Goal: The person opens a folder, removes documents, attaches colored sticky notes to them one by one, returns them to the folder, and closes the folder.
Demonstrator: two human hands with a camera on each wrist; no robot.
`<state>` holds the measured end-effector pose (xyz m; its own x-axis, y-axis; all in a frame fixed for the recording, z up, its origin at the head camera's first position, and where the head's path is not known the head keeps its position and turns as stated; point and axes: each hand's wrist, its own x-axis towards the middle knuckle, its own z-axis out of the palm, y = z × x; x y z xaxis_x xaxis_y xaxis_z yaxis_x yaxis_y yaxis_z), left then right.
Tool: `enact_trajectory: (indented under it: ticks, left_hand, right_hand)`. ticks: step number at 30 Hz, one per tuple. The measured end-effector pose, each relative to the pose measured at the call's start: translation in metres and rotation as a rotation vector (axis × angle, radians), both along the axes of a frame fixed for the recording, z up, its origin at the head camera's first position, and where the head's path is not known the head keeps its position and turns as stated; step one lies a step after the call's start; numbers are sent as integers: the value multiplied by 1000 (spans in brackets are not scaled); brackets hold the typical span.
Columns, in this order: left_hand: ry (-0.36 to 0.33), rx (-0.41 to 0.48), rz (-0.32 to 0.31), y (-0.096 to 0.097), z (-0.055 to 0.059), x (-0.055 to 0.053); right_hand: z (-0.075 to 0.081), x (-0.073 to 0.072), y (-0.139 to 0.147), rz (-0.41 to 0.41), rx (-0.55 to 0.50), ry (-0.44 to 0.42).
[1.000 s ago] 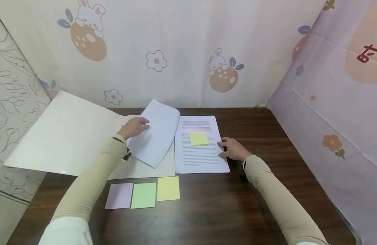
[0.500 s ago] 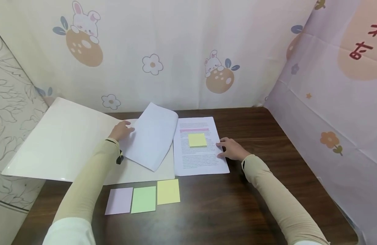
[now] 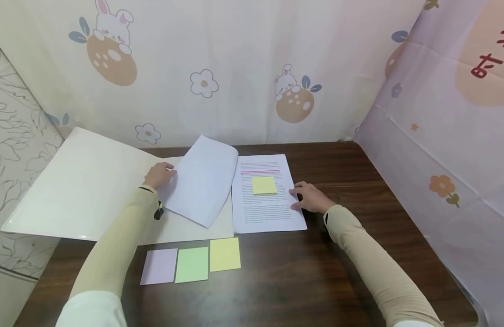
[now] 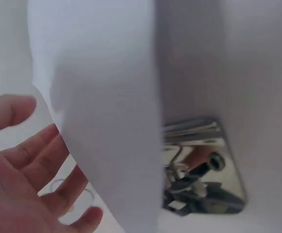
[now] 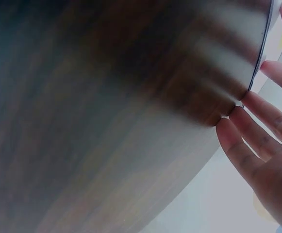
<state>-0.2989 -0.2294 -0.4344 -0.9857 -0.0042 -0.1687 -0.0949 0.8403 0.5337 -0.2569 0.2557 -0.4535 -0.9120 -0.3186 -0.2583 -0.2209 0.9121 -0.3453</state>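
Note:
My left hand (image 3: 158,176) is at the left edge of a turned-over white sheet (image 3: 202,181), above an open white folder (image 3: 92,181). In the left wrist view its fingers (image 4: 46,165) are spread and loosely bent beside the sheet's curved edge, the thumb well apart. A shiny metal clip (image 4: 204,167) shows partly behind that sheet. My right hand (image 3: 313,198) rests at the right edge of a printed page (image 3: 268,213), which bears pink highlighted lines and a yellow sticky note (image 3: 264,185). In the right wrist view its fingertips (image 5: 228,131) touch the tabletop right at the edge.
Purple (image 3: 159,267), green (image 3: 192,265) and yellow sticky note pads (image 3: 225,254) lie in a row before the folder. The dark wooden table (image 3: 284,281) ends at a patterned curtain (image 3: 243,109) behind and on the right. The folder's cover overhangs the table at the left.
My left hand has drawn back leftward from over the turned sheet to its left edge. The right hand stays at the printed page's edge. The head view has shifted slightly.

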Motion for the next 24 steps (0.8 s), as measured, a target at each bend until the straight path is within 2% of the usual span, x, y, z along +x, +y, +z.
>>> enact_trajectory:
  ticks: [3, 6, 11, 16, 20, 24]
  left_hand:
    - [22, 69, -16, 0, 8, 1]
    - [15, 192, -51, 1, 21, 3]
    - [6, 345, -89, 9, 46, 15]
    - [34, 487, -214, 28, 70, 30]
    - [50, 579, -312, 46, 79, 38]
    - [65, 597, -399, 65, 79, 41]
  right_hand:
    - [-1, 0, 0, -1, 0, 1]
    - [-2, -1, -1, 1, -1, 13]
    - [-1, -2, -1, 8, -6, 13]
    - [1, -2, -1, 7, -3, 3]
    - [1, -3, 0, 7, 1, -4]
    - [-1, -3, 0, 7, 0, -5]
